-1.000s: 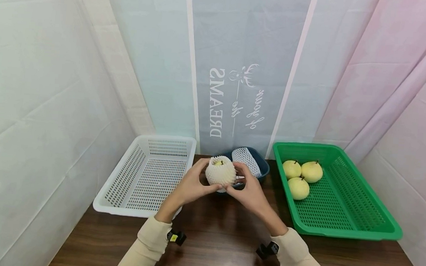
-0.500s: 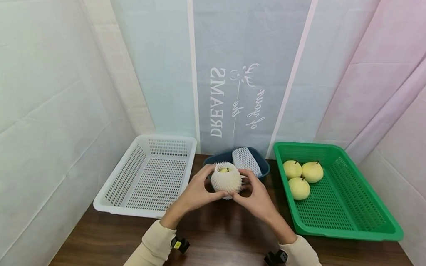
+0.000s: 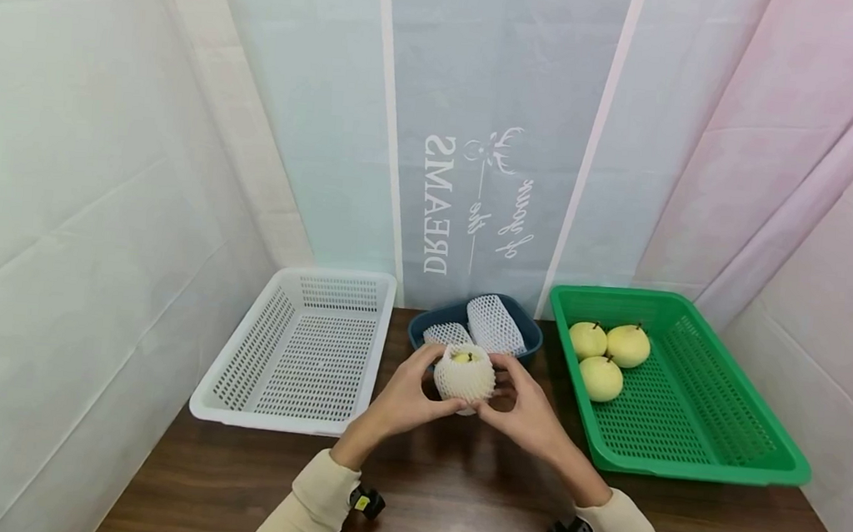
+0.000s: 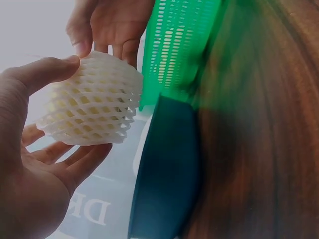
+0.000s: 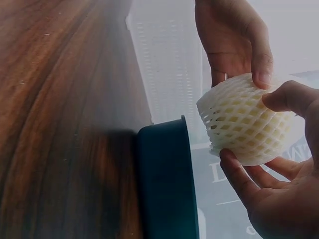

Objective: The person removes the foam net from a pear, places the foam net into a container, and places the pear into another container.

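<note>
A pear in a white foam net sleeve (image 3: 465,378) is held up between both hands, in front of the blue bin. Its yellow top and stem show through the sleeve's upper opening. My left hand (image 3: 411,392) grips it from the left, thumb at the near side and fingers behind. From the right, my right hand (image 3: 524,409) grips it the same way. Both wrist views show the thumbs (image 4: 55,69) close together on the foam mesh, with pale yellow pear behind the holes. In the right wrist view the wrapped pear (image 5: 249,122) is apart from the dark wooden table.
Behind the hands, a dark blue bin (image 3: 534,329) holds foam net sleeves (image 3: 495,323). To the right, a green basket (image 3: 689,466) contains 3 bare pears (image 3: 601,378). A white basket (image 3: 264,422) stands at the left. A printed cloth hangs along the table's back.
Both hands have moved nearer and slightly right with the wrapped pear, uncovering more of the blue bin and a second foam sleeve in it.
</note>
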### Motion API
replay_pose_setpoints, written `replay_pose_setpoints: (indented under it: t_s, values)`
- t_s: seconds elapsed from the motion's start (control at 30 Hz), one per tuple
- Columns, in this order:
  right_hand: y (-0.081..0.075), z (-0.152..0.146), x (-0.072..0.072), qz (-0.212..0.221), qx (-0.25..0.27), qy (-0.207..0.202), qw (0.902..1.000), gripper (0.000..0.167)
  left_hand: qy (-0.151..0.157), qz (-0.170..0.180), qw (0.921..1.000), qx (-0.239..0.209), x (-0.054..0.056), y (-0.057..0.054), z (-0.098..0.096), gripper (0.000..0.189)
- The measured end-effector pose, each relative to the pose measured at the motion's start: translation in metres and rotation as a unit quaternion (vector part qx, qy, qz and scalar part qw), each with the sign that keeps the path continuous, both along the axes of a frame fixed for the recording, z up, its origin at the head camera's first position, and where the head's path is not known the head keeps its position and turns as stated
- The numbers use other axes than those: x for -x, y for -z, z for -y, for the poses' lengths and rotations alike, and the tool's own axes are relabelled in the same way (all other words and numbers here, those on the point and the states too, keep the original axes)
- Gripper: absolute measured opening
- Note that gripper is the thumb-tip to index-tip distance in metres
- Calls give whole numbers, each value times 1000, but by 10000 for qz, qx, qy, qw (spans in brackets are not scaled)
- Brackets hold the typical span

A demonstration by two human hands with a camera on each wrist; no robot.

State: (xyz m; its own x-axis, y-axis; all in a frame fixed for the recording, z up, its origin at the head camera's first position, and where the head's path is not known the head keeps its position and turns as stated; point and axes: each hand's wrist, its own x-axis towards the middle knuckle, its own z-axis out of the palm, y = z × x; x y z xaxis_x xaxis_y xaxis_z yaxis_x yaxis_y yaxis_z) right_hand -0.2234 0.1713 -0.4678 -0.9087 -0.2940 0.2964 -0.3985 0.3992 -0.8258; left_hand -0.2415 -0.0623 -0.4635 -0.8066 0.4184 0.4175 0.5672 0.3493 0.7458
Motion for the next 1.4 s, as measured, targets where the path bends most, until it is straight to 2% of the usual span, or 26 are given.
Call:
replay_pose_setpoints:
  t_s: [0.37, 0.6, 0.93, 1.17, 1.4]
  values:
    - [11, -9, -8, 418, 74, -129, 9990, 70, 145, 45, 9999, -45, -5, 20, -7, 67]
    - [22, -12, -10, 439, -33, -286, 9986, 69, 199, 308, 9993, 85, -8, 34, -7, 67]
    - [35, -15, -8, 776, -361, -355, 9957, 68, 60, 36, 9988, 484, -8, 53, -7, 68]
    - [42, -16, -6, 930, -516, -381, 9936, 69, 91, 381, 9965, 738, -7, 60, -6, 69]
    - [45, -17, -6, 965, -419, -485, 9933, 68, 175, 831, 9928, 849, -6, 61, -7, 73]
